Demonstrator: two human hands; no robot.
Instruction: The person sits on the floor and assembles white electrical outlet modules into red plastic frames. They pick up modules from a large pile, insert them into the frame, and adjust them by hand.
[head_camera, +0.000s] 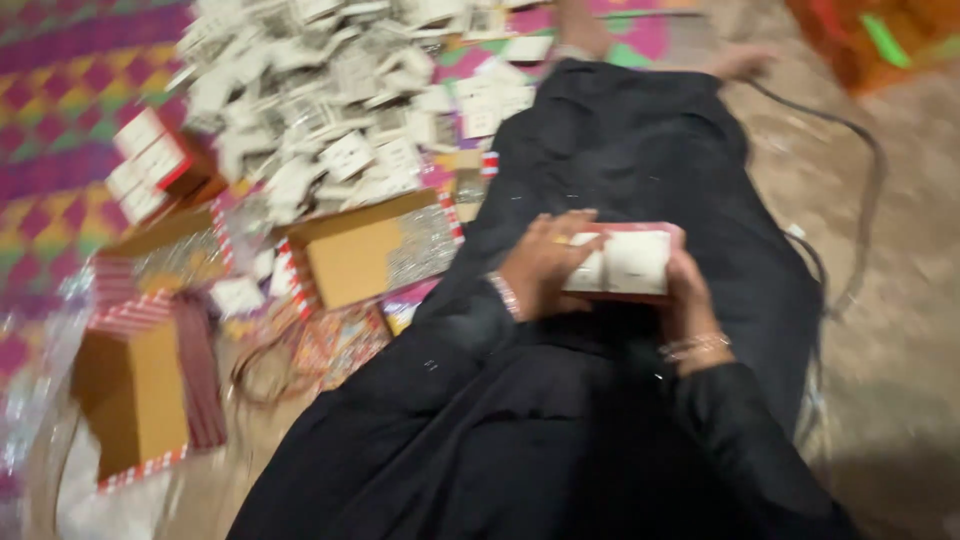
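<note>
Frame blurred. Centre of frame, over the lap in black cloth (620, 160): both hands grip a small white packet with red edge (625, 263). Left hand (545, 265) closed on the packet's left end, fingers over its top; right hand (690, 290) closed on the right end, thumb along the edge. Bangles on both wrists. Lower left: open cardboard box with red-white striped trim (135, 395) on the floor. Left of centre: a second open cardboard box (365, 255), glittery sheet beside it. Upper left to top centre: big heap of white packets (320, 90) on a pink-purple patterned mat (60, 110). Right: dark cable (860, 200) curving on the bare floor.
</note>
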